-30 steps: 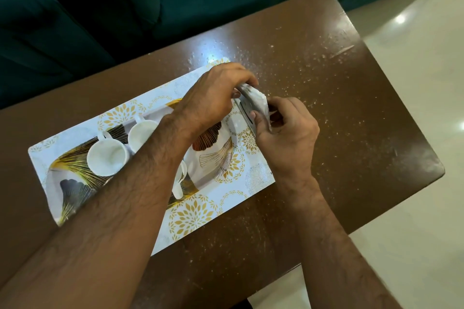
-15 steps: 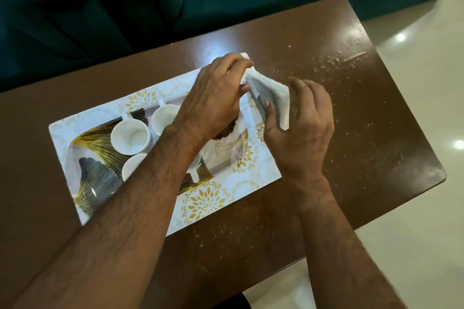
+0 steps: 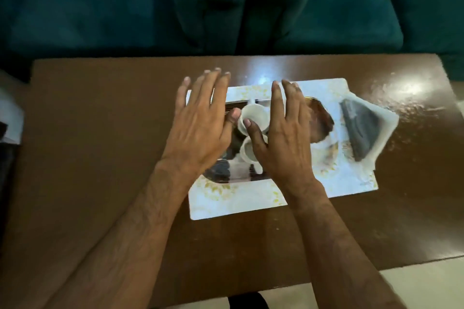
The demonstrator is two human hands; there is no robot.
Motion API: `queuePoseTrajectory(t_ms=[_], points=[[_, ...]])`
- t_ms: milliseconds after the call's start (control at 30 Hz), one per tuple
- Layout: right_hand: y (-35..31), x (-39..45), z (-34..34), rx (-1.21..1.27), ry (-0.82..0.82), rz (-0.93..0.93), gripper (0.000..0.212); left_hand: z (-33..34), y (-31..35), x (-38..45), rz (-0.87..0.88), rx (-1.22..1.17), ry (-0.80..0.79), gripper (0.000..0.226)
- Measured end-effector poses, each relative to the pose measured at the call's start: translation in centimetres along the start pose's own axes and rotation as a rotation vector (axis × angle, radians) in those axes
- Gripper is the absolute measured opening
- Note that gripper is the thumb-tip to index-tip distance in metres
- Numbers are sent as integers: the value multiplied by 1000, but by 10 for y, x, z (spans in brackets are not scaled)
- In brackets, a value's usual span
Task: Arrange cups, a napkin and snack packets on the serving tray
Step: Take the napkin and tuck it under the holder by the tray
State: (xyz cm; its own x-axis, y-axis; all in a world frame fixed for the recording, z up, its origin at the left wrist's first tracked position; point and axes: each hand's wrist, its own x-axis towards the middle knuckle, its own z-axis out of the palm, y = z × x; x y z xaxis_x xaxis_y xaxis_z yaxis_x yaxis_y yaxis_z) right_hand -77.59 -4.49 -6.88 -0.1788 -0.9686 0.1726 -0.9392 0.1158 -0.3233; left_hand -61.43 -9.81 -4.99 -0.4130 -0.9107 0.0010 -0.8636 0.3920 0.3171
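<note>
A white serving tray (image 3: pixel 233 202) with gold flower and leaf print lies on the brown table. Two white cups show on it, one (image 3: pixel 253 118) behind the other (image 3: pixel 247 152); my hands hide the rest of that area. A folded white and grey napkin (image 3: pixel 364 130) rests on the tray's right end, partly over its edge. My left hand (image 3: pixel 200 123) and my right hand (image 3: pixel 283 133) hover flat over the cups, fingers spread, holding nothing. Each thumb is close to the rear cup. No snack packets are in view.
The brown table (image 3: pixel 100 158) carries crumbs and glare at its right end. A dark teal sofa (image 3: pixel 226 2) runs along the far side. White paper and a dark object (image 3: pixel 10 118) sit at the left edge. Pale floor (image 3: pixel 426 283) shows at bottom right.
Both hands let go of the napkin, which now lies on the tray's right end. They moved left over the cups and opened flat. The head view shifted, so the table looks straight.
</note>
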Motion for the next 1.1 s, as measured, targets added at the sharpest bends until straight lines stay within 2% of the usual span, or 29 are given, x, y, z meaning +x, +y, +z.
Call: queuePoseTrajectory(t_ms=[400,767,933,1100], points=[[-243,-39,69,38,-231,-274,77,-67,-207,-160,-333,69,59,71],[-428,-89,121,217,-356,-474,71,-128,-331,-274,-560,55,144,73],[-492,-118,146,383,-578,-547,65,-136,-374,-327,-700,45,207,67],[-531,-139,167,393,-854,-596,61,-119,-405,-367,-847,-32,258,63]])
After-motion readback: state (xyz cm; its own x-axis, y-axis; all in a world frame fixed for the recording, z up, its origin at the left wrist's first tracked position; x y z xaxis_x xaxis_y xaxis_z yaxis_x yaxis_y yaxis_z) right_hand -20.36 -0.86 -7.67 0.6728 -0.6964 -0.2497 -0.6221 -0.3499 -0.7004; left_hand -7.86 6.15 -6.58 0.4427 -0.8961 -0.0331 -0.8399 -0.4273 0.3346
